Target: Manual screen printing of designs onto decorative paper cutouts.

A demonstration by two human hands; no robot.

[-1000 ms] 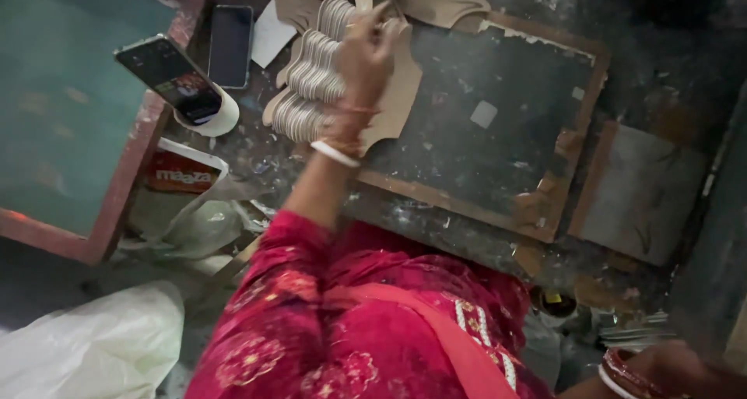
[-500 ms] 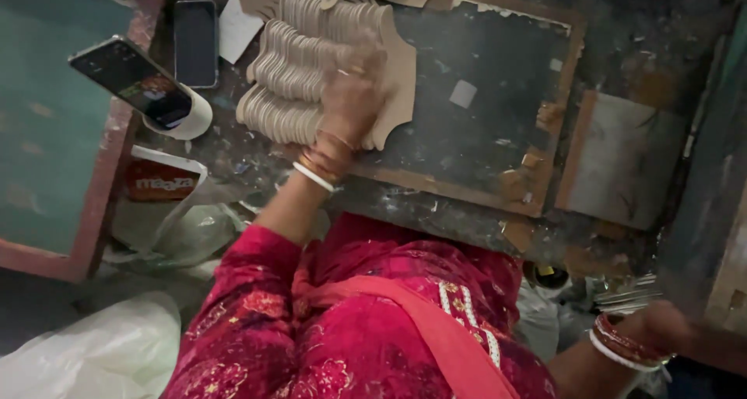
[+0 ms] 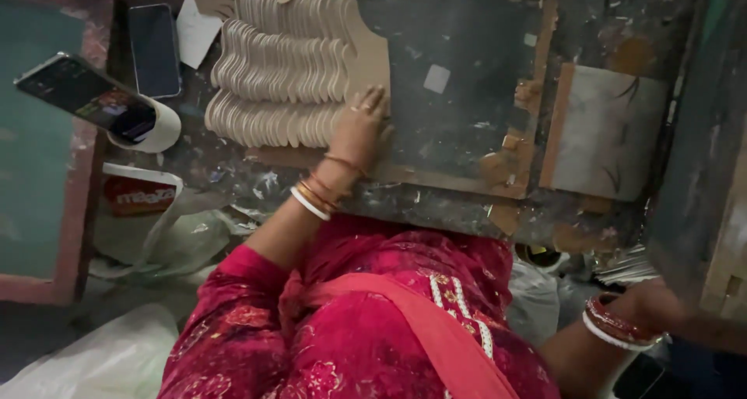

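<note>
Left hand flat, fingers spread on fanned cardboard cutouts, upper centre. Right hand lower right, fingers hidden, can't tell.

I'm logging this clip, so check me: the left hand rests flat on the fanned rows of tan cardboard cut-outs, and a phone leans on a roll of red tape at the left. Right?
Almost. The head view shows the roll of tape is white, not red. The rest holds: the left hand rests flat on the fanned rows of tan cardboard cut-outs, and the phone leans on that roll at the left.
</note>
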